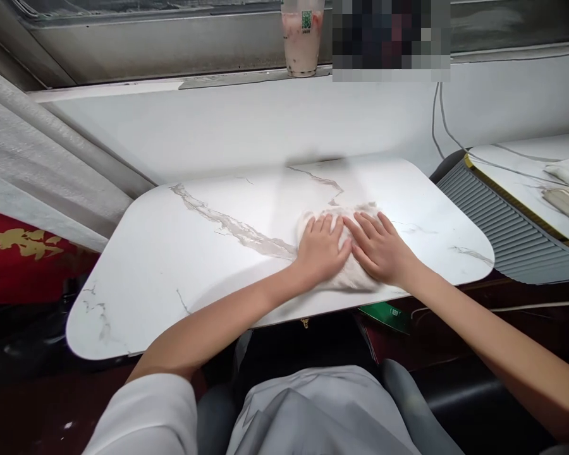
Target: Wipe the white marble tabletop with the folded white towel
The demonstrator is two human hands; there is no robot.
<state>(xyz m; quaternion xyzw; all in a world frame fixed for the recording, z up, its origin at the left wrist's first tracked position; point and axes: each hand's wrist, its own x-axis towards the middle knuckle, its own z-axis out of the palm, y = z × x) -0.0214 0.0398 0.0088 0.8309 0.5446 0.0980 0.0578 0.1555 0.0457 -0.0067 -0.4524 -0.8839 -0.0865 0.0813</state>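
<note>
A pale, crumpled cloth [355, 277] lies flat on the white marble-patterned table [218, 272], right of its middle. My left hand [321, 248] rests palm down on the cloth's left part, its fingers stretched out. Beside it, my right hand [382, 248] presses on the right part of the cloth with its fingers spread. The two thumbs come close together over the cloth. Neither hand wraps around it. Parts of the cloth are hidden beneath both palms.
On the window ledge stands a plastic cup [302, 41] with a pink drink. A second table [526, 158] with a grey ribbed side is at the right, with cables [439, 120] above it. A white curtain [38, 145] hangs at the left, near a red cloth [23, 259].
</note>
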